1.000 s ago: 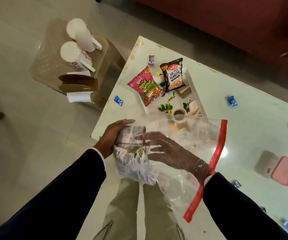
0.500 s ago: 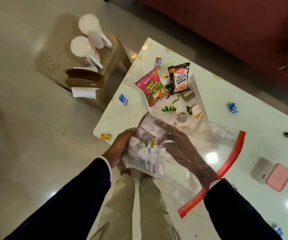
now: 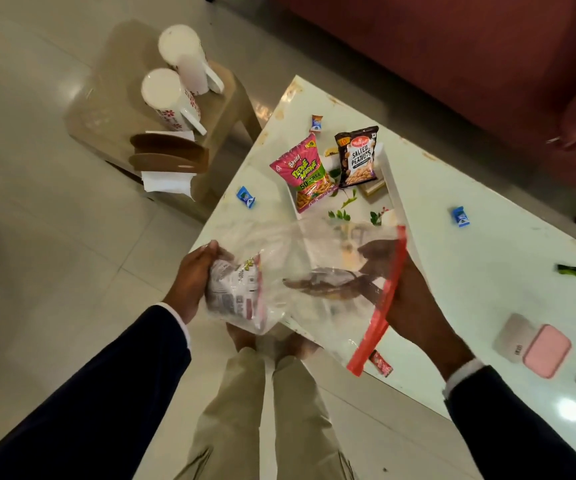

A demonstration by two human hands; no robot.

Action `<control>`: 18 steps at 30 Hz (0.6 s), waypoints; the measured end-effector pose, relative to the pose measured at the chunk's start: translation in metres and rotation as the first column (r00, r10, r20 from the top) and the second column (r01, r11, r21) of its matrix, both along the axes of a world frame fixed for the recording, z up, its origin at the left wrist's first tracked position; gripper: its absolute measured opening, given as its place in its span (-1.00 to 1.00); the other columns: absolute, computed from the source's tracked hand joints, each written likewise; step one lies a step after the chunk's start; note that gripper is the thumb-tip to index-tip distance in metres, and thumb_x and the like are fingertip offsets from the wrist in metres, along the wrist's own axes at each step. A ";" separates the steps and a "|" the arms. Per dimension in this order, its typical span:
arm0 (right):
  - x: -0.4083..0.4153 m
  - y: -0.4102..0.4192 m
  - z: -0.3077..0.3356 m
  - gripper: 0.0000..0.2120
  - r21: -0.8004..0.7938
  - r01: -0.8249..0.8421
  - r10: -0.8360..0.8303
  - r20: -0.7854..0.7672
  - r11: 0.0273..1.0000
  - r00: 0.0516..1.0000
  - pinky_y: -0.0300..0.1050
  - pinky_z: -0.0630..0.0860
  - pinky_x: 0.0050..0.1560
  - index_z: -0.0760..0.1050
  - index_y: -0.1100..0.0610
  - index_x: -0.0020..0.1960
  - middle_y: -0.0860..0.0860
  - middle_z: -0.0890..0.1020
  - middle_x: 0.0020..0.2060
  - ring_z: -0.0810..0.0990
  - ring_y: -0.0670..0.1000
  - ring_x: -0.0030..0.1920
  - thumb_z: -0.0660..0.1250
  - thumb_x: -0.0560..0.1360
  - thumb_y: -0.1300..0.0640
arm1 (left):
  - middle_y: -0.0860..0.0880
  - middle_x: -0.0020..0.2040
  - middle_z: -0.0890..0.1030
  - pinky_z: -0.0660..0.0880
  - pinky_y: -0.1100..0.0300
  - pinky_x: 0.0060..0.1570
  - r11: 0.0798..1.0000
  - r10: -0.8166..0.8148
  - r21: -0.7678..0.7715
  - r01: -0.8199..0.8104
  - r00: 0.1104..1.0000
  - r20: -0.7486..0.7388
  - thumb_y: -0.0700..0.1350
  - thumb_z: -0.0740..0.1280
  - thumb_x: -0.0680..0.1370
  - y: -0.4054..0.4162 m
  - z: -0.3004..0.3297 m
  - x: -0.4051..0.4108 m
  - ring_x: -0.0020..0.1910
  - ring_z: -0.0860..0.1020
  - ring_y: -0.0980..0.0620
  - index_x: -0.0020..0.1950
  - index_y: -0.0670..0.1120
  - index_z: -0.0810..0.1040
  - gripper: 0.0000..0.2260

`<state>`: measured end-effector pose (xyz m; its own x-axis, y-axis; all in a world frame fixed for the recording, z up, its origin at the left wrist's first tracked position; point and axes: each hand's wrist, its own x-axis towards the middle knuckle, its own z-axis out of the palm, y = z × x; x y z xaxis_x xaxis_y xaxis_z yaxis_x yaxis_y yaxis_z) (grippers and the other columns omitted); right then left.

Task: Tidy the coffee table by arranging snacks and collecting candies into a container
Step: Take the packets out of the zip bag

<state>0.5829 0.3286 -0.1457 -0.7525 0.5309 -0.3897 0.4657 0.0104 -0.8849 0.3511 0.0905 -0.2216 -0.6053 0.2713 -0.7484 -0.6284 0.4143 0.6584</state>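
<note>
I hold a clear zip bag (image 3: 317, 265) with a red seal strip over the white coffee table's (image 3: 487, 271) near corner. My left hand (image 3: 194, 278) grips the bag's bottom around a white snack packet (image 3: 236, 292) inside it. My right hand (image 3: 414, 299) is at the bag's mouth, palm out at the red strip, fingers spread inside the plastic and holding nothing. A pink snack pack (image 3: 305, 173) and a salted peanuts pack (image 3: 359, 157) stand in a white tray (image 3: 395, 188). Wrapped candies lie scattered: blue (image 3: 246, 196), blue (image 3: 461, 216), green (image 3: 568, 270), red (image 3: 380, 363).
A pink-lidded container (image 3: 532, 344) sits on the table at the right. A small beige stool (image 3: 113, 109) to the left carries two white mugs (image 3: 172, 98) and a napkin holder (image 3: 168, 157). A red sofa (image 3: 452, 46) runs behind the table.
My right hand has drawn back out of the bag toward its red mouth, leaving the white packet at the bottom. My left hand still holds the packet through the plastic.
</note>
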 end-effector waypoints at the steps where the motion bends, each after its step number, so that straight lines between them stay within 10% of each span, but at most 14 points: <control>1: 0.006 0.006 0.005 -0.60 -0.047 -0.020 0.021 0.021 0.999 1.000 -0.26 0.58 -0.01 0.55 0.13 0.16 0.02 0.61 0.12 0.63 -0.08 0.03 0.45 0.43 0.47 | -0.01 -0.28 0.71 0.58 0.18 -0.10 1.000 0.016 -0.015 -0.016 1.000 0.019 -0.05 0.27 0.68 -0.006 -0.001 -0.003 -0.25 0.65 0.07 -0.24 -0.09 0.66 -0.66; 4: 0.019 0.029 0.018 -0.89 -0.226 0.071 -0.059 0.060 0.971 0.996 -0.14 0.59 -0.09 0.65 0.11 -0.07 0.08 0.68 -0.11 0.65 -0.01 -0.11 0.49 0.43 0.25 | -0.04 -0.24 0.71 0.56 0.10 -0.05 0.997 0.065 -0.053 -0.063 0.997 0.043 0.00 0.29 0.67 -0.024 -0.001 -0.010 -0.23 0.65 0.01 -0.23 -0.06 0.68 -0.67; 12: 0.018 0.104 0.014 -0.83 -0.078 0.465 -0.462 0.056 0.882 0.885 0.01 0.70 -0.14 0.51 -0.04 -0.12 -0.06 0.71 -0.15 0.73 0.00 -0.09 0.48 0.50 -0.05 | 0.01 -0.24 0.73 0.59 0.21 -0.24 0.987 0.150 -0.073 -0.146 0.988 0.043 0.00 0.24 0.69 -0.063 0.001 -0.013 -0.29 0.69 0.10 -0.04 -0.11 0.63 -0.73; 18: -0.063 0.136 -0.030 -0.81 0.295 0.008 -0.073 0.211 0.956 0.975 -0.06 0.52 0.01 0.48 0.05 0.02 0.06 0.63 -0.02 0.62 0.11 0.03 0.40 0.54 0.29 | -0.03 -0.23 0.74 0.59 0.19 -0.21 0.995 0.084 -0.066 -0.080 0.995 0.059 0.02 0.24 0.69 -0.068 -0.005 -0.017 -0.28 0.69 0.07 -0.05 -0.15 0.60 -0.71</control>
